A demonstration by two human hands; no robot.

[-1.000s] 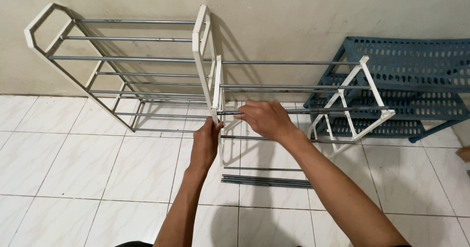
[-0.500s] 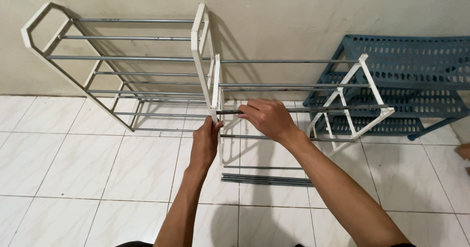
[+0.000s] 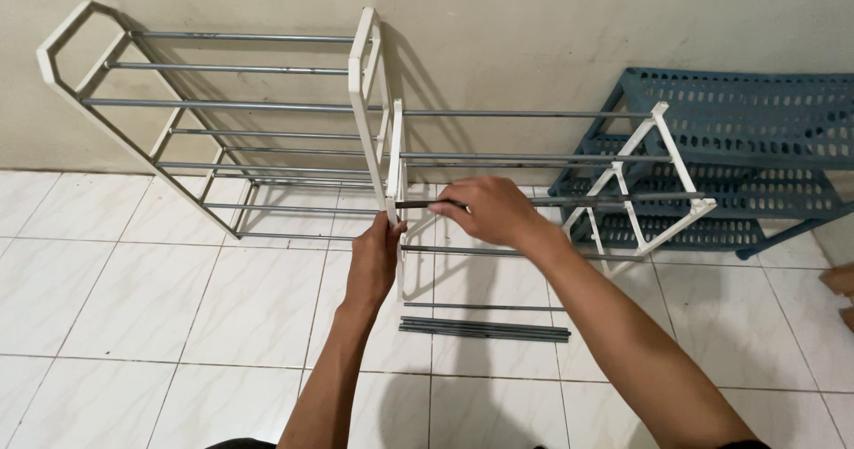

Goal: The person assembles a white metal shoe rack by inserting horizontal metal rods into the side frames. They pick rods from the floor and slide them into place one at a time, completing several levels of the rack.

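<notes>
While the left hand [image 3: 374,258] clasps the white plastic side frame [image 3: 392,160], the right hand [image 3: 489,210] pinches a thin grey metal rod [image 3: 605,199]; spare rods [image 3: 485,329] lie below on white floor tiles [image 3: 133,298].

Both forearms are bare from elbow to wrist, with no sleeves, watch, bracelet or rings visible on the left hand [image 3: 374,258] or right hand [image 3: 492,210], and a sliver of dark clothing shows at the bottom edge.
</notes>
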